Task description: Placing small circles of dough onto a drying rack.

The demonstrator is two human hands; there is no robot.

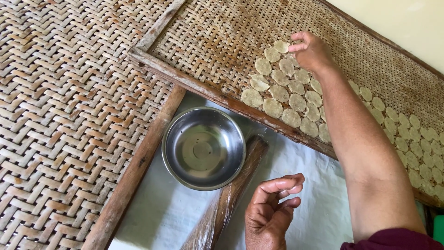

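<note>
Dozens of thin pale round dough discs (296,95) in rows on slanted woven bamboo tray (217,37); right hand (311,50) pinching one disc at twelve o'clock of cluster. Left hand (270,210) loosely curled, empty, at four o'clock of shiny round steel bowl (203,148). Likely fault: overlapping or sliding discs, from tray tilt.

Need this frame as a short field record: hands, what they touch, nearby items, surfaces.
view: head camera, looking down
right hand: reaching over the woven tray, fingertips on a pale round disc
left hand: empty, fingers curled, hovering above the white cloth
discs: many, laid flat in close rows along the tray's near edge and to the right
steel bowl: empty, upright on the cloth
wrapped roll: brown, in clear film, lying beside the bowl
woven mat: second bamboo panel at left, bare
</note>
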